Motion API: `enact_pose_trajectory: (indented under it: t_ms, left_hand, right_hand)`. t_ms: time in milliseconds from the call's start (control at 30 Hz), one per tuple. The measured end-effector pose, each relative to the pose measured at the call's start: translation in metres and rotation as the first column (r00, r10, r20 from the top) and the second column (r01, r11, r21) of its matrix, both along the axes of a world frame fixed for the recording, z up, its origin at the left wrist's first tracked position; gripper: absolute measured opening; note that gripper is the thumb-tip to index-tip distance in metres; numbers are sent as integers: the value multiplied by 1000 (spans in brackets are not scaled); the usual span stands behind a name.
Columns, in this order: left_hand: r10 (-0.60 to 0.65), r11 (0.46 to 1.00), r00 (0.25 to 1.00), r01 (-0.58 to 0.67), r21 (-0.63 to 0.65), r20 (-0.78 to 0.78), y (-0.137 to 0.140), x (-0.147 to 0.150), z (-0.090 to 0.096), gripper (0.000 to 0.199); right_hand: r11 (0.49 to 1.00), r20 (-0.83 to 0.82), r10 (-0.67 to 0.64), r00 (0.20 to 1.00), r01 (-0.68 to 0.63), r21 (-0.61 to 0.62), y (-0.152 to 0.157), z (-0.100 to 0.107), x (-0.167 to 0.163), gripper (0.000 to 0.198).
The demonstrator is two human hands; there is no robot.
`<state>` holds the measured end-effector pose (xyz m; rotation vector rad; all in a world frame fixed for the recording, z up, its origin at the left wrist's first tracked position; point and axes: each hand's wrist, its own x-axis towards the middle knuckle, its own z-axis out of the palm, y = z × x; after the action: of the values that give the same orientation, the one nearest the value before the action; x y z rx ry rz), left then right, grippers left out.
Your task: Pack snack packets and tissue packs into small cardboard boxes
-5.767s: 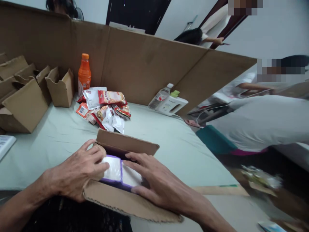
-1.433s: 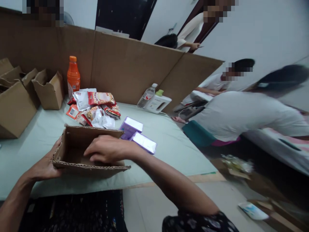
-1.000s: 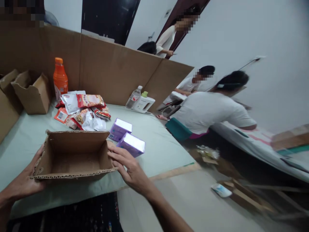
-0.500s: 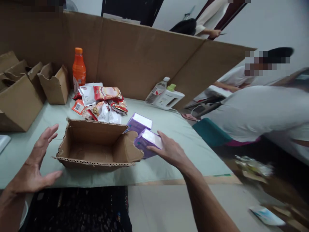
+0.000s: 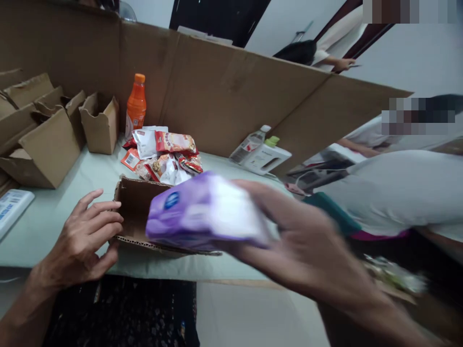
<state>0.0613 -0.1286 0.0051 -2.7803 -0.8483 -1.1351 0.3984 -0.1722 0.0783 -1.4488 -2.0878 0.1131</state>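
Observation:
My right hand point(image 5: 289, 236) is closed around a purple tissue pack point(image 5: 184, 214), holding it tilted over the open cardboard box point(image 5: 135, 202). Both the pack and that hand are blurred. Curled over the left end of the box is my left hand point(image 5: 90, 236), its fingertips at the rim and its thumb lower down at the near corner. The pack covers most of the box's right half. Behind the box lies a pile of snack packets point(image 5: 170, 156), red, white and orange. The second purple pack is hidden from view.
An orange drink bottle point(image 5: 136, 106) stands behind the packets. Several cardboard boxes point(image 5: 54, 144) are at the left, above a white pack point(image 5: 14, 209). A clear bottle point(image 5: 249, 144) and a white jug point(image 5: 265, 159) lean against the cardboard wall point(image 5: 217, 86). Other people are at the right.
My right hand has lifted a purple tissue pack off the table and brought it left over the box. My left hand has moved right onto the box's left end.

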Motion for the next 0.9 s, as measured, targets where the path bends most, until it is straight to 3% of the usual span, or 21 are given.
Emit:
enact_pose_trajectory:
  t_ms: [33, 100, 233, 367, 433, 500, 567, 633, 667, 733, 800, 900]
  left_hand:
    - [13, 1000, 1000, -13, 0, 14, -2, 0, -2, 26]
    - [29, 1000, 999, -29, 2, 24, -4, 1, -6, 23]
    - [-1, 1000, 998, 2, 15, -62, -2, -1, -3, 15]
    - [-67, 998, 971, 61, -35, -228, 8, -4, 7, 14]
    - [-95, 995, 956, 81, -60, -277, 14, -4, 7, 19]
    - [-109, 993, 949, 89, -83, -296, 19, -3, 4, 22]
    - [-114, 992, 948, 94, -81, -299, 22, -2, 0, 26]
    - [-114, 993, 947, 105, -49, -301, 24, -1, -2, 32]
    - [-117, 993, 945, 113, -32, -306, 25, -1, -1, 35]
    - [-113, 993, 941, 116, -10, -319, 25, 0, 0, 38]
    - [-98, 994, 939, 105, 5, -331, 23, 0, 3, 37]
    - [-58, 998, 937, 57, -15, -343, 19, 1, 5, 37]
  right_hand:
    - [991, 74, 112, 991, -106, -82, 15, 1, -27, 54]
    - [956, 218, 235, 947, -184, -229, 42, -6, -70, 40]
    - [876, 340, 332, 880, -154, -457, 79, -41, -117, 34]
    - [808, 263, 433, 862, -243, -537, 89, -59, -124, 59]
    - [772, 207, 478, 853, -297, -561, 83, -51, -113, 70]
    - [794, 154, 472, 868, -342, -503, 75, -34, -87, 68]
    - [889, 103, 352, 930, -298, -348, 70, -18, -45, 52]
    - [974, 67, 113, 991, -97, -206, 78, -14, 8, 40]
    - [985, 95, -5, 995, 22, -171, 88, -18, 35, 41]
    - [964, 207, -179, 962, 213, -157, 113, -39, 82, 58]
    - [897, 247, -321, 914, 377, -231, 138, -68, 110, 71]
    - [817, 199, -398, 895, 445, -368, 155, -104, 120, 56]
